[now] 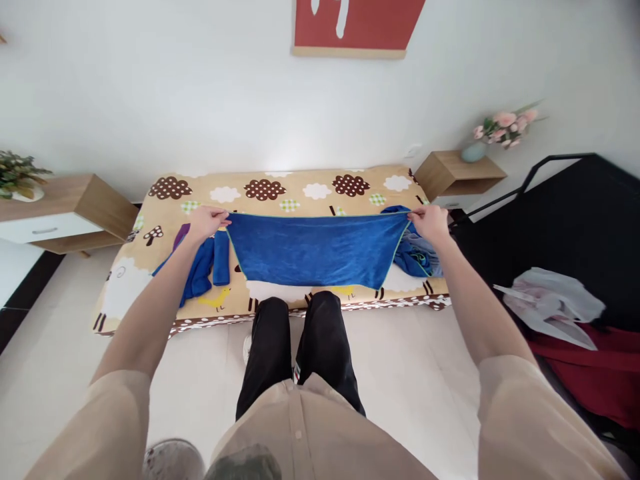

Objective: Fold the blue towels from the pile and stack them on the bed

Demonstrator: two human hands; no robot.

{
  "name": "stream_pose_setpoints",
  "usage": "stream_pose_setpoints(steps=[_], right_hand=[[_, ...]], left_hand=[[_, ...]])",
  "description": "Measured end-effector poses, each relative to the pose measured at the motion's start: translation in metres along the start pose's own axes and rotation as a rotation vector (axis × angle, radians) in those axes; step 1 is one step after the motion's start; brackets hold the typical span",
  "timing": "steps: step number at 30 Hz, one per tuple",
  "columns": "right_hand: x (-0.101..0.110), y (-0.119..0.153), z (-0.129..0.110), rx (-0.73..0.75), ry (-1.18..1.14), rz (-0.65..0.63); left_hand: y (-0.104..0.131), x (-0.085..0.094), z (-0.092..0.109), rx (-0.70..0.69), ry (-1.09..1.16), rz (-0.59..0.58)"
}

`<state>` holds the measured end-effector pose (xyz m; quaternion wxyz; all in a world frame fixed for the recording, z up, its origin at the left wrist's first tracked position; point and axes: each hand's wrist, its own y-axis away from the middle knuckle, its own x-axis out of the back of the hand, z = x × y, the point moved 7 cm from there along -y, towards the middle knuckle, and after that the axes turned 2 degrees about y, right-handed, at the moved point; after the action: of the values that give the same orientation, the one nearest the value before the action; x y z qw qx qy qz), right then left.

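A blue towel (315,250) with a thin green edge is stretched wide between my hands, over the front part of the bed (220,179). My left hand (209,223) pinches its upper left corner. At the upper right corner, my right hand (430,220) has its fingers closed on the cloth. Close to my left hand lie a rolled blue cloth (221,259) and a loose blue cloth (199,275), with a bit of purple fabric (182,235) showing. Beneath my right hand is a crumpled pile of blue cloth (414,257), partly hidden by the towel.
Wooden bedside cabinets stand at the left (107,207) and right (445,175), with a potted plant (20,177) and a vase (474,152) of pink flowers on them. A black framed item (575,220) at right holds a plastic bag (553,297) and red fabric (595,360).
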<state>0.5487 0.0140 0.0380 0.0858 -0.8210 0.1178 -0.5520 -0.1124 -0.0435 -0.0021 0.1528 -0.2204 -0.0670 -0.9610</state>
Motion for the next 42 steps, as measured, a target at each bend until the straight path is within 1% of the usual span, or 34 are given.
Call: stream_pose_setpoints(steps=[2,3,5,7,8,10,11,13,16,19,21,23,25,27,29,32,34,37,39,42], right_hand=[[-0.011,-0.018,-0.005,-0.027,0.057,0.039],[-0.016,-0.026,-0.005,-0.052,0.049,0.050],[-0.021,-0.037,-0.006,-0.060,0.010,0.117],[-0.027,-0.042,-0.004,-0.020,-0.042,0.187],[-0.032,-0.041,-0.003,0.016,-0.060,0.209],[-0.046,-0.033,0.001,0.106,-0.076,0.225],[-0.055,-0.026,0.004,0.149,-0.081,0.224],[-0.078,-0.008,0.011,0.212,-0.100,0.207],[-0.123,0.023,0.026,0.227,-0.142,0.136],[-0.178,0.057,0.043,0.182,-0.162,0.004],[-0.215,0.080,0.055,0.142,-0.156,-0.102],[-0.249,0.103,0.067,0.088,-0.116,-0.213],[-0.276,0.125,0.078,0.030,-0.037,-0.335],[-0.295,0.144,0.089,-0.028,0.066,-0.444],[-0.303,0.158,0.099,-0.089,0.169,-0.520],[-0.304,0.171,0.112,-0.157,0.278,-0.567],[-0.300,0.175,0.114,-0.141,0.306,-0.566],[-0.293,0.181,0.109,-0.065,0.321,-0.546],[-0.289,0.187,0.106,-0.041,0.342,-0.558],[-0.287,0.199,0.103,-0.034,0.391,-0.602]], left_hand=[[-0.019,-0.005,0.003,-0.061,0.015,0.076],[-0.026,-0.005,0.007,-0.118,0.014,0.125],[-0.032,0.001,0.019,-0.281,-0.011,0.242],[-0.028,0.010,0.028,-0.455,-0.067,0.342],[-0.022,0.014,0.029,-0.527,-0.098,0.377],[-0.010,0.018,0.020,-0.605,-0.150,0.424],[-0.004,0.018,0.010,-0.611,-0.174,0.431],[0.007,0.013,-0.019,-0.581,-0.225,0.417],[0.024,-0.006,-0.076,-0.517,-0.330,0.319],[0.043,-0.035,-0.135,-0.453,-0.468,0.147],[0.057,-0.058,-0.173,-0.370,-0.593,0.007],[0.070,-0.079,-0.207,-0.265,-0.742,-0.123],[0.083,-0.096,-0.233,-0.172,-0.872,-0.233],[0.095,-0.108,-0.251,-0.101,-0.950,-0.326],[0.103,-0.113,-0.264,-0.028,-0.986,-0.377],[0.108,-0.109,-0.274,0.057,-0.973,-0.357],[0.110,-0.103,-0.277,0.086,-0.929,-0.311],[0.114,-0.096,-0.278,0.109,-0.879,-0.258],[0.119,-0.096,-0.278,0.105,-0.890,-0.272],[0.129,-0.103,-0.277,0.054,-0.976,-0.357]])
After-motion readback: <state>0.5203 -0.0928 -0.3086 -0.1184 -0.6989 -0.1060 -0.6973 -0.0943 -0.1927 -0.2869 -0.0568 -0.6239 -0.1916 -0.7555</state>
